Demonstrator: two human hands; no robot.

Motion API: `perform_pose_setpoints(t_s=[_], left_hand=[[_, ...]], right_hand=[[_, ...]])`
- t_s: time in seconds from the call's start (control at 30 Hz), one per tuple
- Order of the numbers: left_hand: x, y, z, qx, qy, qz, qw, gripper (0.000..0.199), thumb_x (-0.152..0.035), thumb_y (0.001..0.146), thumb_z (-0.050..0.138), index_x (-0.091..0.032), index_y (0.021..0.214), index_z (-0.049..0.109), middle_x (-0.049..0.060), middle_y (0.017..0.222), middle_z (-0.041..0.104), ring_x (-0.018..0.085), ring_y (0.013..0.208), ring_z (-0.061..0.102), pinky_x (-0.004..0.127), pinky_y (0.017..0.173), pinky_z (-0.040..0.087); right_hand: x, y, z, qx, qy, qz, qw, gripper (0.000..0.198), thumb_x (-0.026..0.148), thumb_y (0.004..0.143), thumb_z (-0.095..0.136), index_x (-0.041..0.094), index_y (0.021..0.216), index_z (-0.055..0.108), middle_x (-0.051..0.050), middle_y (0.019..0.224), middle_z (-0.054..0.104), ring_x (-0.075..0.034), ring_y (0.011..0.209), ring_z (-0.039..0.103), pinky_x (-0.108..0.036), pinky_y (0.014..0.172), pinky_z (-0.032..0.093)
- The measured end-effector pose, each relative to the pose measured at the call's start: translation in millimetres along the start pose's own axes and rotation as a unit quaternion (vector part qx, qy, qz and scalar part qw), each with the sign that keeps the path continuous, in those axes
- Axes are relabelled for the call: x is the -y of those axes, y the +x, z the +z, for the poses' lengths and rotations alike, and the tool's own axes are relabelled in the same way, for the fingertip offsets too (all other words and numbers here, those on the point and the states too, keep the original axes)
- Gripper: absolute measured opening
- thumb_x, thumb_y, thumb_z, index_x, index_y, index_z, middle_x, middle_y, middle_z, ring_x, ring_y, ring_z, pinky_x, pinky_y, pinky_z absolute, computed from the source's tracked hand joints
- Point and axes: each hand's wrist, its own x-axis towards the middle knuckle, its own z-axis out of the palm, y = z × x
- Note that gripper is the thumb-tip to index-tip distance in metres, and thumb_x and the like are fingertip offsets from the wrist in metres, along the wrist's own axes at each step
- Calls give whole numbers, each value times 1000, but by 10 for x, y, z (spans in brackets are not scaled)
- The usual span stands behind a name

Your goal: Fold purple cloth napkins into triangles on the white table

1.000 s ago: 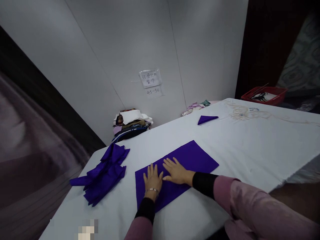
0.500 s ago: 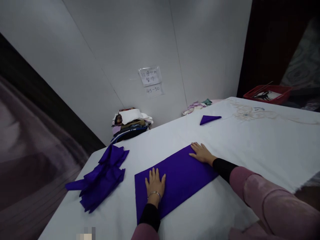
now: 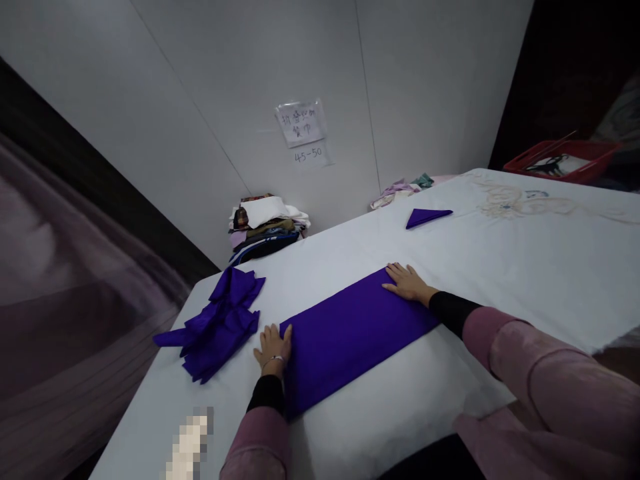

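Note:
A purple cloth napkin, folded into a long rectangle, lies flat on the white-covered table. My left hand rests at its left edge, fingers spread, mostly on the white cover with the thumb by the napkin's upper left corner. Spread over the napkin's upper right corner is my right hand, palm down. Neither hand grips anything. To the left of my left hand lies a crumpled heap of purple cloth. Farther back sits a small purple cloth folded to a triangle.
Stacked clothes stand by the wall behind the table, with more folded fabric to their right. A red basket holding some items is at the far right. Handwritten paper signs hang on the wall. A sheer curtain hangs at left.
My left hand has slid left, from on top of the napkin to its left edge. My right hand stays on the upper right corner. The camera view has tilted slightly downward.

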Motion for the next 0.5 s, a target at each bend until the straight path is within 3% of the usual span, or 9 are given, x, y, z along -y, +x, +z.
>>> perform_pose_setpoints(t_s=[0.1,0.17,0.3,0.5], left_hand=[[-142,-96,41,-21,-4,51,998,65,-52,90,29,-13,142,29,11,153,19,26,140,14,55,110,16],[-191,-138,79,-24,-11,77,997,63,-49,90,32,-14,141,30,12,152,20,26,140,15,55,110,18],[-132,-119,118,-43,-44,47,997,58,-44,90,35,-11,138,35,15,147,32,27,137,25,52,108,23],[-83,-9,127,-85,-83,28,992,44,-36,88,44,-14,125,50,15,139,44,26,132,35,48,107,27]], right_hand=[[68,35,8,12,16,19,1000,72,62,87,29,16,142,33,-14,150,26,-31,138,19,-54,108,17],[65,59,27,-28,38,38,998,66,58,88,32,18,140,35,-13,149,28,-29,137,22,-52,108,19],[-153,90,25,-131,74,133,980,47,39,89,41,15,130,48,-14,141,41,-28,133,30,-44,106,26],[-417,135,15,-142,93,161,972,29,34,81,54,18,103,63,-10,117,60,-28,123,41,-41,99,32]])
